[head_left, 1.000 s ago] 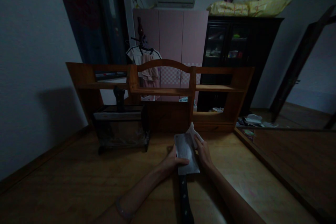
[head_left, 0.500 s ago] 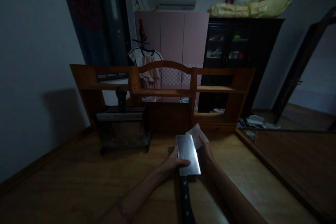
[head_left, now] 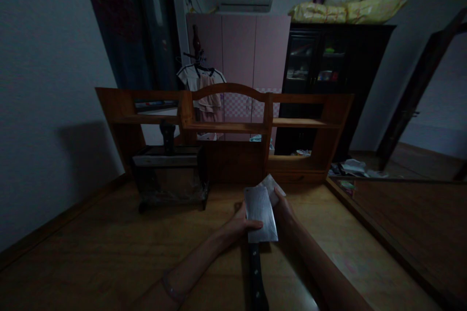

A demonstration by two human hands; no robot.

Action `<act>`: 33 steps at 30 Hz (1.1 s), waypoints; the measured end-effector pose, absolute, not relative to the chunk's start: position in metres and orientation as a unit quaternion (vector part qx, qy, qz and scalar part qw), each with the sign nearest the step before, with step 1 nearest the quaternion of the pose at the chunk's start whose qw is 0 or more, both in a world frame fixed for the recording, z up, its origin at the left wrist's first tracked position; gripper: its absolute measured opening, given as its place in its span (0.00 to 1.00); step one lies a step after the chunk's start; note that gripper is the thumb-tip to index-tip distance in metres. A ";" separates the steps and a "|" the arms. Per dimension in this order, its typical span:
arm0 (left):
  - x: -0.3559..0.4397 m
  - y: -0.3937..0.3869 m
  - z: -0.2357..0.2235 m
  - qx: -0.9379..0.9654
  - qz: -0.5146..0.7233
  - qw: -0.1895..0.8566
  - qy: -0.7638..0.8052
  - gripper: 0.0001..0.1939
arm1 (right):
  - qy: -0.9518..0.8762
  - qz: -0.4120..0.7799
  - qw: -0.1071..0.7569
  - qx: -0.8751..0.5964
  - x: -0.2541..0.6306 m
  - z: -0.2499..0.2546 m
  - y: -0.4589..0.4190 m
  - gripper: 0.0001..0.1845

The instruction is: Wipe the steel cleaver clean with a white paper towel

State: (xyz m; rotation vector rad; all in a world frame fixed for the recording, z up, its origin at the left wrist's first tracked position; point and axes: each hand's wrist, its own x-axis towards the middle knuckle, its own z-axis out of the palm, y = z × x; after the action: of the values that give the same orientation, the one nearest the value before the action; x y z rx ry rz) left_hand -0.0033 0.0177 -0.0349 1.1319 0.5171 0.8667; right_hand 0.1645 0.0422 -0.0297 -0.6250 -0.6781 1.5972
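Observation:
A cleaver (head_left: 261, 216) with a broad steel blade points away from me, its black riveted handle toward me. My left hand (head_left: 241, 222) is closed on the blade from the left, thumb lying across the face and the other fingers hidden behind it. On the right, my right hand (head_left: 282, 206) pinches a pale folded cloth or wipe (head_left: 272, 187) close to the blade's far right edge. Whether the cloth touches the steel cannot be made out. Beyond my left hand stands a dark knife block (head_left: 170, 180) with a black-handled knife in it.
A wooden shelf unit (head_left: 226, 129) spans the back of the wooden tabletop (head_left: 175, 257). At the right runs the table's raised edge (head_left: 372, 228). Behind are a pink wardrobe (head_left: 237, 48), a dark cabinet (head_left: 335, 68) and clothes (head_left: 206, 87) on a stand.
My right hand and the cloth have shifted slightly left and toward me along the blade's edge. The cleaver has tilted a little, so its bright reflection has dulled. My left hand keeps its hold.

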 end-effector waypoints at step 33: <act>-0.003 0.013 -0.030 0.518 0.398 0.721 0.231 0.45 | -0.232 0.743 0.578 -0.244 0.157 -0.007 0.024 0.20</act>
State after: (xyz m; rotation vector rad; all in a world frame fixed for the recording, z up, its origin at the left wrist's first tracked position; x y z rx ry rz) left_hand -0.0029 0.0134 -0.0305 1.1445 0.5107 0.8800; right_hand 0.1571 0.0239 -0.0069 -0.5712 -0.5435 1.7373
